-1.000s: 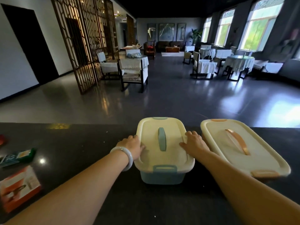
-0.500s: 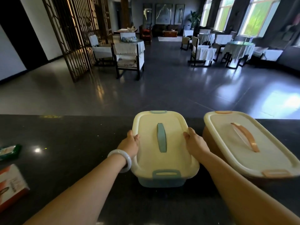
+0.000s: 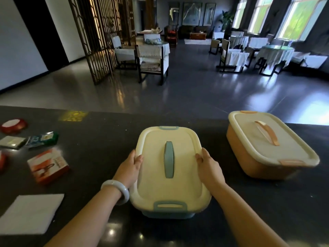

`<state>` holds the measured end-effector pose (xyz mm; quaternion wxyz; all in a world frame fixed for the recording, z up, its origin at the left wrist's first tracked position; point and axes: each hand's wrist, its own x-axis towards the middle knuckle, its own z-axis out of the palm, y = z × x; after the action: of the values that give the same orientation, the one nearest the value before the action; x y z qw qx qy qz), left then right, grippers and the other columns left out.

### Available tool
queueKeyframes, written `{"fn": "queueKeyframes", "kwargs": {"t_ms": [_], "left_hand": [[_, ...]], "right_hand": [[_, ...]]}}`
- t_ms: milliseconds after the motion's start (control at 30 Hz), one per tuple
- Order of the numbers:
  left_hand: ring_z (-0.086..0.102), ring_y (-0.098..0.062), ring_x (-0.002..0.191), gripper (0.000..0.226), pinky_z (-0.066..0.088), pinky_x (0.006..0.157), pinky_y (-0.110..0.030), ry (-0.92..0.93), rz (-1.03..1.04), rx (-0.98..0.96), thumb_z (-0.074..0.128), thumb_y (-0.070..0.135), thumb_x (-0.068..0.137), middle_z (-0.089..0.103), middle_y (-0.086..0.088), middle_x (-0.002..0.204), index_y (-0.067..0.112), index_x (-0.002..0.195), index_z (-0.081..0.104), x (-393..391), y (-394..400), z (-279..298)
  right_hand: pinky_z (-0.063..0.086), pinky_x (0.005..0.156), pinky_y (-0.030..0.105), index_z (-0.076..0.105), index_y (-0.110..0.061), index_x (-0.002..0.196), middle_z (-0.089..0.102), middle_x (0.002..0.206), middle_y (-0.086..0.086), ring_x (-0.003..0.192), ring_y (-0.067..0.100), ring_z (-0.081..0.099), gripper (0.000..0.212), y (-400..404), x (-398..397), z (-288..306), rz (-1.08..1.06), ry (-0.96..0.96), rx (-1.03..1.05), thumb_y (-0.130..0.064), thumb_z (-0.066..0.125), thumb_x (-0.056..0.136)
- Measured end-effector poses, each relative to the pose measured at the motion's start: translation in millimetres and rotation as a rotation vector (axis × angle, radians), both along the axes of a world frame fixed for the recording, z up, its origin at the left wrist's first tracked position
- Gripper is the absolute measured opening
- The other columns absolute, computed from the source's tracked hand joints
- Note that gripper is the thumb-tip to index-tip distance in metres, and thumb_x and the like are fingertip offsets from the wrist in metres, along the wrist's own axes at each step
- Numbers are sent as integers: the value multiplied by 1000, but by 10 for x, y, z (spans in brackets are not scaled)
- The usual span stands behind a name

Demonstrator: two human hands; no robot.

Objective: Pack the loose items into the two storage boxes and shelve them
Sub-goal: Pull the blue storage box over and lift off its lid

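A blue storage box (image 3: 169,213) with a cream lid (image 3: 185,168) and a blue handle stands on the dark counter (image 3: 99,150) in front of me. My left hand (image 3: 130,168) grips the lid's left edge and my right hand (image 3: 209,168) grips its right edge. An orange storage box (image 3: 252,163) with a shut cream lid sits to the right, untouched. Loose items lie at the left: a red and white packet (image 3: 48,165), a green packet (image 3: 42,139), a pale flat packet (image 3: 11,142), a red round tin (image 3: 13,124) and a white folded cloth (image 3: 30,213).
Another red item (image 3: 2,162) shows partly at the left edge. Beyond the counter's far edge lies a dark shiny floor with chairs (image 3: 153,63), cloth-covered tables (image 3: 274,54) and a lattice screen (image 3: 103,32).
The view has tilted down and more loose items show at the left. Both hands have slid from the lid's top to its side edges and now grip them. The blue box sits nearer to me.
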<state>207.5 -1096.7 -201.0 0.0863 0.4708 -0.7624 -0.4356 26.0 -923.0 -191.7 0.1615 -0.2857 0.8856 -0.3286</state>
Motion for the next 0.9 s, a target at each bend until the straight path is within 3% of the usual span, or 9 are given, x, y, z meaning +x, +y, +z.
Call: {"fn": "queueKeyframes", "kwargs": {"t_ms": [100,233,467,600,733,833,900], "left_hand": [[52,-2,82,59,40,70,-27,8,-6,-23,28,53,99,52,13,101,29,152,16,370,18,-18],[58,-8,91,53,43,73,-29,25,-19,-24,28,53,99,57,10,104,32,148,24,859,-66,-19],[45,5,77,56,34,63,-21,10,-46,-42,29,54,99,46,20,89,30,150,23,1558,-199,-66],[50,-2,81,56,39,75,-30,34,-50,-13,29,53,99,52,12,99,31,150,21,1765,-218,-80],[58,-18,97,55,47,84,-40,-45,-58,-17,28,52,100,57,-2,117,29,149,19,1780,-189,35],[47,-26,119,56,44,94,-44,-202,-110,-255,34,49,99,41,-9,135,24,148,20,1802,-131,132],[33,-26,131,60,36,103,-44,-200,-197,-534,39,50,98,29,-7,143,25,149,18,1879,-36,138]], "right_hand": [[50,57,28,30,-25,143,60,85,1,71,14,61,42,5,350,-13,9,8,-7,-38,27,103],[52,63,31,30,-27,142,59,88,-1,75,14,61,41,-69,842,-28,-3,-30,-24,-39,27,103],[48,57,26,27,-30,145,59,91,-6,77,9,61,46,-144,1512,-152,-33,-48,-48,-44,28,102],[45,56,24,28,-33,145,60,95,-7,80,8,61,46,-134,1702,-195,-48,-65,-69,-47,29,101],[46,61,27,40,-30,134,61,101,-2,82,10,60,38,-125,1729,-173,-49,-27,-86,-46,32,101],[47,67,26,37,-27,140,58,117,0,91,12,58,45,-93,1749,-95,-23,-88,-64,-47,38,99],[48,87,38,30,-25,146,49,130,5,114,23,52,57,-46,1781,-37,-36,-7,34,-51,43,96]]}}
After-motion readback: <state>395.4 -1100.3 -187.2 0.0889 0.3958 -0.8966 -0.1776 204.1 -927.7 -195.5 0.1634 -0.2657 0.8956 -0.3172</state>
